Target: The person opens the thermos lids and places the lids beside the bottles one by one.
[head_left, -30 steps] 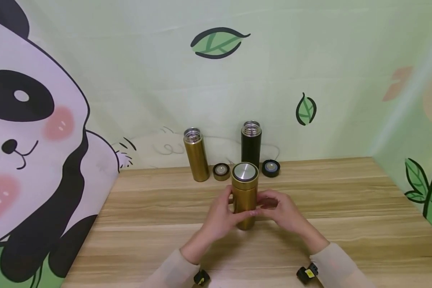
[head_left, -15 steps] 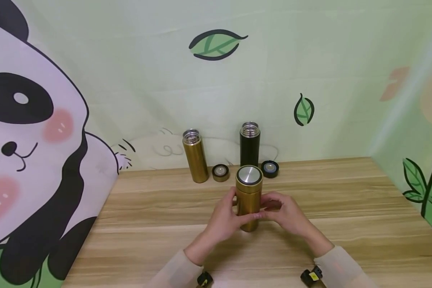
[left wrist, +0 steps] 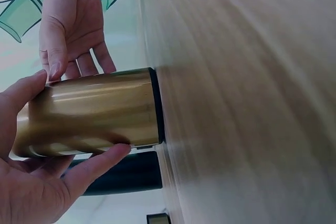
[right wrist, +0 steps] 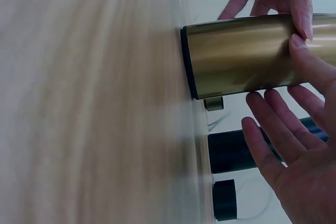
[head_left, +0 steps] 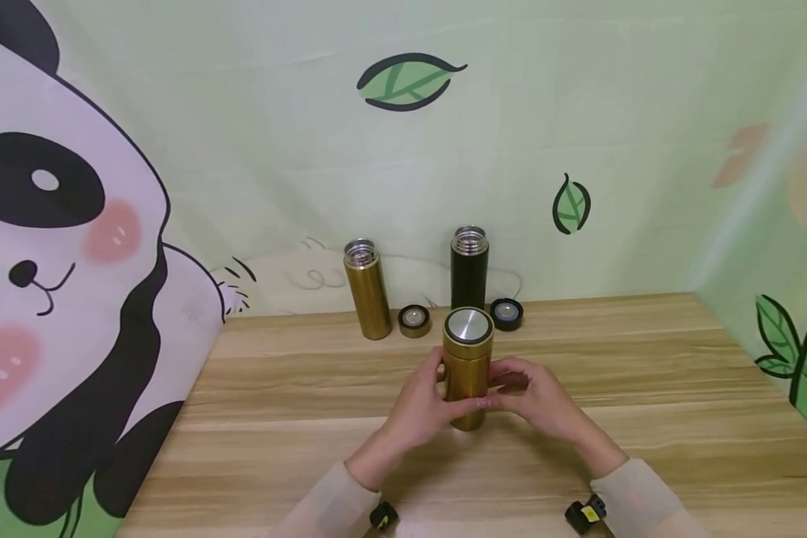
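Observation:
A gold thermos bottle (head_left: 467, 377) with a silver-topped screw cap (head_left: 468, 326) stands upright on the table, gripped from both sides. My left hand (head_left: 417, 400) curls round its left side, thumb across the front. From the right, my right hand (head_left: 538, 396) holds the lower body between thumb and fingers. The two thumb tips meet at the front of the bottle. In the left wrist view, the dark base of the gold thermos bottle (left wrist: 100, 111) is right at the wood surface. The right wrist view shows my right fingertips (right wrist: 255, 99) against its side.
Behind stand an uncapped gold bottle (head_left: 368, 299) and an uncapped black bottle (head_left: 468, 273), the latter partly hidden. A gold-edged cap (head_left: 414, 321) and a black cap (head_left: 506, 314) lie beside them. A printed backdrop (head_left: 296, 149) rises at the table's (head_left: 276, 418) far edge.
Both hands have shifted the gold thermos bottle slightly to the right, mostly in the first half second. The bottles and caps behind have stayed in place.

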A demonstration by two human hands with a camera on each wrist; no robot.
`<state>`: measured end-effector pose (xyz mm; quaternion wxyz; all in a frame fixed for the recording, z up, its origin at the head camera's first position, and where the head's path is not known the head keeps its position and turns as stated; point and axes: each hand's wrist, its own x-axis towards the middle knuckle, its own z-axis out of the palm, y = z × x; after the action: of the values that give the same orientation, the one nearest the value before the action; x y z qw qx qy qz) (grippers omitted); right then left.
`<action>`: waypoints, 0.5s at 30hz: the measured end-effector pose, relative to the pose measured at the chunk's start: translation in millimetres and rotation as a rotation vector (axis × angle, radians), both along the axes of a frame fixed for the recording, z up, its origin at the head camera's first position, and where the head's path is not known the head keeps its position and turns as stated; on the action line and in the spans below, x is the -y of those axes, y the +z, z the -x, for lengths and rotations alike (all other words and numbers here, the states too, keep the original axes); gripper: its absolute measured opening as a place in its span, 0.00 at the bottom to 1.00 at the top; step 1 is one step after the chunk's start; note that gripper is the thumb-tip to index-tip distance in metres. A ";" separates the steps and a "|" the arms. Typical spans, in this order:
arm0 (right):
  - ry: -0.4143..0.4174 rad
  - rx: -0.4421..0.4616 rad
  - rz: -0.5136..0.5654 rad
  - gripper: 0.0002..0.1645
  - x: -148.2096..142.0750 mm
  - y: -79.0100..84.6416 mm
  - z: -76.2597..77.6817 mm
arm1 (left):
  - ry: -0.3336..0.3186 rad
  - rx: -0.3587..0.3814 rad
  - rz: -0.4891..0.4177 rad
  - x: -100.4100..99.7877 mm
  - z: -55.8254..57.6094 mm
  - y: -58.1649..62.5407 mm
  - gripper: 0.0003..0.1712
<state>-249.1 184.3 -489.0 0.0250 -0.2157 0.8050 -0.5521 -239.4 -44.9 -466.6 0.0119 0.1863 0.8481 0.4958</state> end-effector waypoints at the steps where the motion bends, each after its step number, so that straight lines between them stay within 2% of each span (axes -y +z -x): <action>1: 0.009 0.005 -0.004 0.26 -0.7 0.6 0.0 | -0.004 0.004 0.002 0.0 0.3 0.2 0.44; 8: 0.057 0.043 -0.030 0.37 -6.2 8.1 -0.7 | -0.007 0.052 0.001 -1.1 0.4 4.3 0.50; 15: 0.078 0.057 -0.007 0.43 -14.5 15.0 0.0 | -0.008 0.088 -0.064 -5.1 1.7 9.0 0.57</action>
<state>-249.1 198.8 -474.1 0.0703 -0.2311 0.7968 -0.5538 -241.1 -39.9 -457.6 0.0452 0.1679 0.8298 0.5303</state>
